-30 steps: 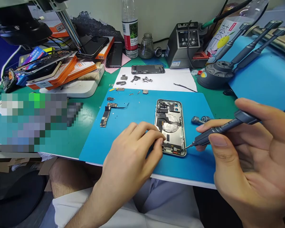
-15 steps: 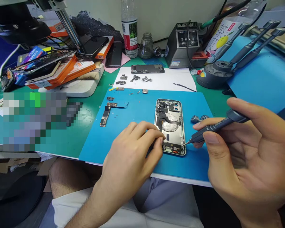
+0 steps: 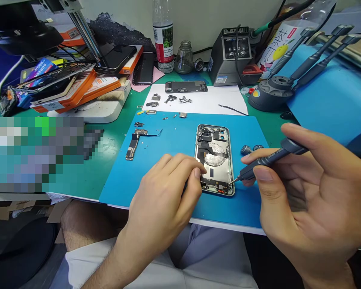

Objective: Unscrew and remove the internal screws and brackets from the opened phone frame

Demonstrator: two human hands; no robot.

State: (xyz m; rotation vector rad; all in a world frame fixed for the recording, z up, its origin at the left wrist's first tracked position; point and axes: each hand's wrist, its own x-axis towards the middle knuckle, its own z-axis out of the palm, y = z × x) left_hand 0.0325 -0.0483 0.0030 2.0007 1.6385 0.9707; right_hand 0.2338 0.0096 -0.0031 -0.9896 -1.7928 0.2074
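An opened phone housing (image 3: 224, 166) lies flat on the blue mat, with its inner side and round coil up. My left hand (image 3: 165, 192) is closed at its lower left edge, thumb and index finger together there; the other fingertips are hidden. Between thumb and fingers, my right hand (image 3: 313, 188) holds a dark grey precision screwdriver (image 3: 263, 163) at a slant. Its thin tip meets the lower right corner of the phone housing. Close behind that hand lie two small dark cylinders (image 3: 251, 149).
A small circuit board (image 3: 132, 147) and tiny parts lie on the blue mat (image 3: 168, 160). Behind, white paper (image 3: 210, 102) bears a battery (image 3: 186, 86) and brackets. A screwdriver stand (image 3: 273, 94) is at right, a bottle (image 3: 163, 46) at the back, orange boxes (image 3: 69, 94) at left.
The left index fingertip has drawn back slightly toward the phone's left edge. The screwdriver tip stays at the same corner. The whole view has shifted a little.
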